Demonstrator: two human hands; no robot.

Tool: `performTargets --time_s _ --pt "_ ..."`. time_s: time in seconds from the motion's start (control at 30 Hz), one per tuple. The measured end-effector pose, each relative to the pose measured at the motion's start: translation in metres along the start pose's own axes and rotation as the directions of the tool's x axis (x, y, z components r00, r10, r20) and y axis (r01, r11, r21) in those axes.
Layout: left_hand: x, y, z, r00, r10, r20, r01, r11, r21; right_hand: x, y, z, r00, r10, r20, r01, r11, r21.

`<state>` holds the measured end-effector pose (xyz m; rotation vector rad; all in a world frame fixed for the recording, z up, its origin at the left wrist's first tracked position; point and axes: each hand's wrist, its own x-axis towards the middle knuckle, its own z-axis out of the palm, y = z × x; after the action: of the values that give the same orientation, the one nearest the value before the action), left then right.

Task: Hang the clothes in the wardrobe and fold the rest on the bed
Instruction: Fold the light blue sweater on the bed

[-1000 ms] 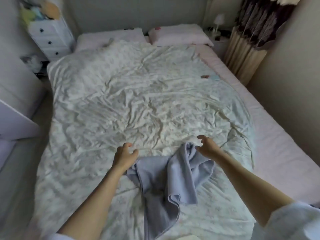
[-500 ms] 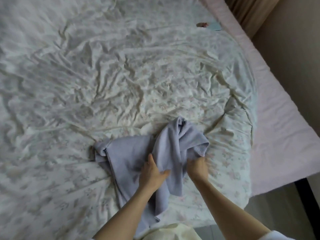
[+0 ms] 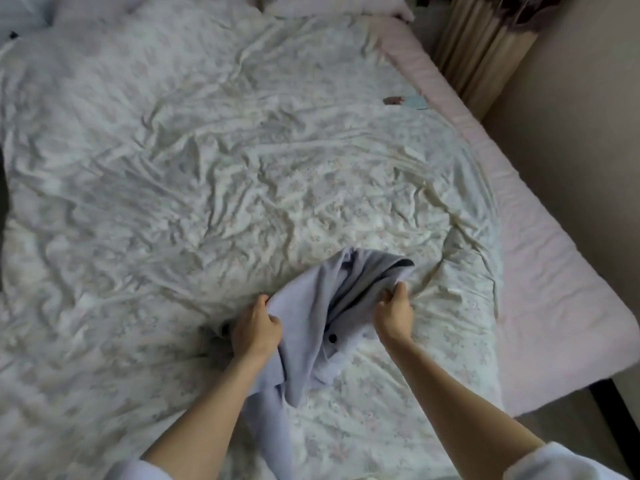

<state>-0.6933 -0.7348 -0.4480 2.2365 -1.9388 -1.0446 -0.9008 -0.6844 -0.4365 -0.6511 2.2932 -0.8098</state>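
Observation:
A pale lilac knit garment [image 3: 311, 313] with a dark button lies bunched near the foot of the bed [image 3: 540, 271], over the crumpled floral duvet [image 3: 207, 168]. My left hand [image 3: 254, 329] grips its left edge, fingers curled round the fabric. My right hand [image 3: 393, 313] pinches the ribbed hem at the garment's right side, lifting it a little. One part of the garment hangs down between my forearms toward the bed's front edge.
A small brown item and a pale blue card [image 3: 407, 101] lie on the duvet at the far right. Pink pillows [image 3: 332, 3] sit at the head. A beige pleated curtain [image 3: 481, 53] and wall run along the right side.
Both hands have taken hold of the garment and lifted it from lying flat. The left hand shifted to its left edge, the right to the hem. The camera view tilted back up.

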Motion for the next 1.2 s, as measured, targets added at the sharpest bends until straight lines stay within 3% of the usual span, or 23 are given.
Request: performTargets --time_s 0.1,0.23,0.3,0.37,0.43,0.5,0.57,0.67,0.73,0.8,0.9,0.93,1.0,1.1,1.2 --pt "0.007 0.033 -0.049 0.985 0.173 0.024 -0.17 0.981 -0.096 -0.011 -0.058 -0.022 0.935 -0.354 0.029 0.354 0.935 -0.021" --pt "-0.007 0.088 -0.123 0.839 0.539 -0.081 -0.54 0.804 -0.248 -0.032 -0.146 -0.073 0.708 -0.695 0.125 0.705 0.707 -0.06" --pt "-0.02 0.112 -0.165 0.745 0.652 -0.141 -0.664 0.702 -0.256 -0.044 -0.188 -0.102 0.596 -0.787 0.16 0.802 0.594 -0.065" --pt "-0.033 0.132 -0.201 0.661 0.723 -0.203 -0.75 0.647 -0.14 -0.057 -0.223 -0.128 0.498 -0.85 0.173 0.867 0.494 -0.068" --pt "-0.047 0.151 -0.233 0.585 0.771 -0.25 -0.797 0.604 -0.002 -0.073 -0.252 -0.148 0.432 -0.883 0.181 0.901 0.43 -0.056" --pt "-0.066 0.17 -0.258 0.502 0.823 -0.266 -0.856 0.518 -0.012 -0.091 -0.274 -0.165 0.371 -0.911 0.183 0.928 0.371 -0.034" --pt "-0.086 0.185 -0.275 0.502 0.829 -0.247 -0.863 0.499 -0.079 -0.107 -0.287 -0.182 0.37 -0.914 0.168 0.928 0.373 -0.013" --pt "-0.108 0.199 -0.297 0.512 0.814 -0.274 -0.857 0.503 -0.108 -0.116 -0.288 -0.211 0.44 -0.882 0.167 0.898 0.432 -0.086" --pt "-0.122 0.209 -0.312 0.481 0.823 -0.302 -0.874 0.48 -0.083 -0.111 -0.275 -0.227 0.532 -0.821 0.206 0.829 0.457 -0.322" --pt "-0.139 0.221 -0.325 0.453 0.827 -0.332 -0.889 0.448 -0.096 -0.104 -0.254 -0.238 0.642 -0.729 0.236 0.742 0.515 -0.429" --pt "-0.157 0.233 -0.341 0.479 0.774 -0.415 -0.877 0.402 -0.263 -0.098 -0.229 -0.239 0.684 -0.685 0.251 0.728 0.665 -0.169" --pt "-0.162 0.235 -0.347 0.494 0.757 -0.428 -0.866 0.389 -0.313 -0.097 -0.226 -0.239 0.67 -0.716 0.199 0.738 0.67 -0.074" --pt "-0.167 0.24 -0.359 0.513 0.747 -0.422 -0.856 0.407 -0.32 -0.091 -0.233 -0.237 0.649 -0.761 0.02 0.76 0.647 -0.054" --pt "-0.167 0.236 -0.372 0.51 0.718 -0.473 -0.853 0.493 -0.171 -0.088 -0.257 -0.242 0.688 -0.695 -0.21 0.707 0.707 -0.027" --pt "-0.163 0.22 -0.377 0.487 0.673 -0.557 -0.77 0.632 0.09 -0.083 -0.272 -0.254 0.704 -0.672 -0.229 0.688 0.725 -0.01"
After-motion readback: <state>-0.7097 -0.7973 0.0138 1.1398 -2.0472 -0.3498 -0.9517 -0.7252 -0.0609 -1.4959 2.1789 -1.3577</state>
